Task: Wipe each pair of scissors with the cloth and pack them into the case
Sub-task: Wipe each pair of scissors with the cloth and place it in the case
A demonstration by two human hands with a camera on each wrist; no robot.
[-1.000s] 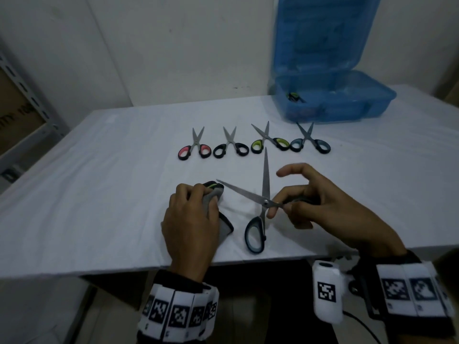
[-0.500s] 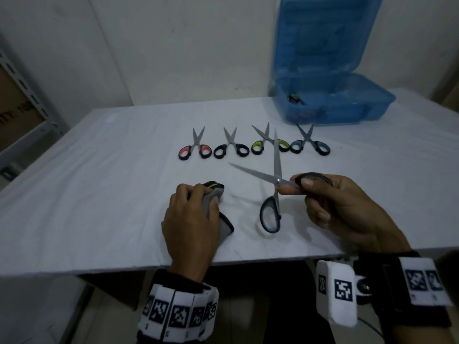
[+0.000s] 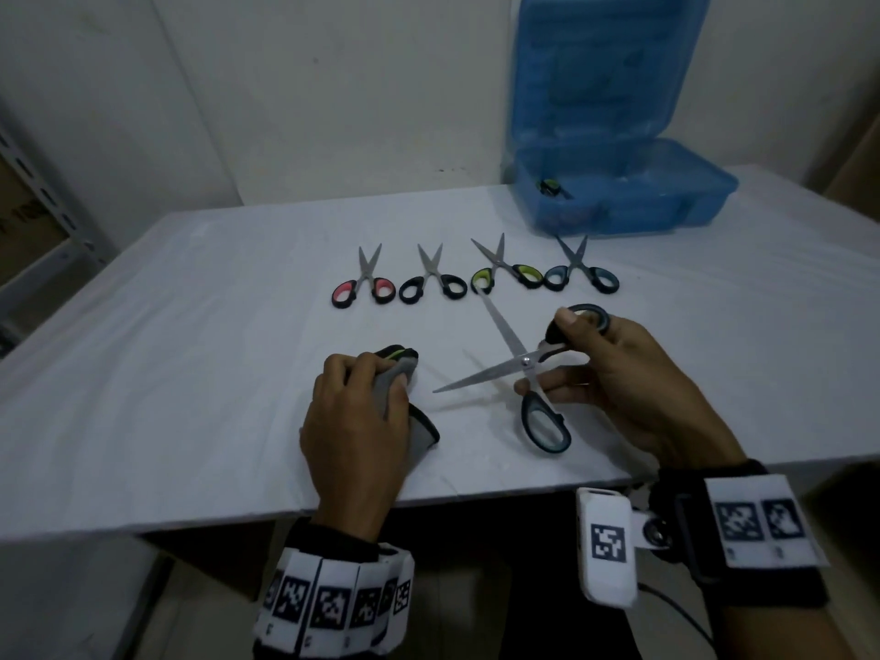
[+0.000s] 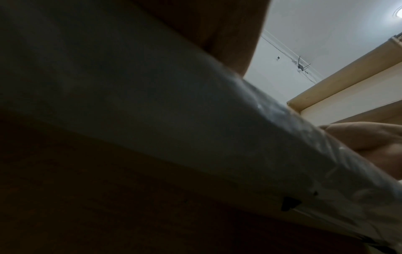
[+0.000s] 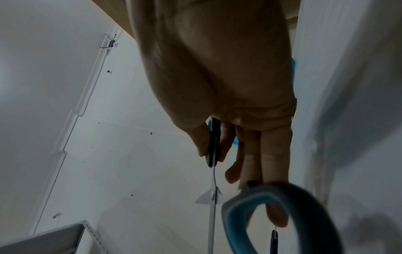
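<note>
My right hand (image 3: 566, 359) holds a large pair of blue-and-black scissors (image 3: 526, 360) just above the table, blades spread wide. Its thumb and fingers pinch the upper handle loop (image 3: 583, 319); the lower loop (image 3: 547, 426) hangs free. In the right wrist view the same scissors (image 5: 282, 214) show with the free loop nearest the camera. My left hand (image 3: 366, 388) grips a bunched grey cloth (image 3: 400, 388) on the table, left of the blade tips and apart from them. The open blue case (image 3: 619, 192) stands at the back right, lid up.
Pink-handled (image 3: 364, 288), black-handled (image 3: 431, 283) and green-handled scissors (image 3: 505, 273) lie in a row mid-table, with a small blue-handled pair (image 3: 581, 273) at its right end. A small dark item (image 3: 550, 187) lies in the case. A metal shelf (image 3: 47, 221) stands left; the table's front edge (image 3: 428, 502) is near my wrists.
My right hand moved from pinching near the pivot to holding one handle loop, and the open scissors swung so the blades point left and up-left. The left hand and cloth stayed put.
</note>
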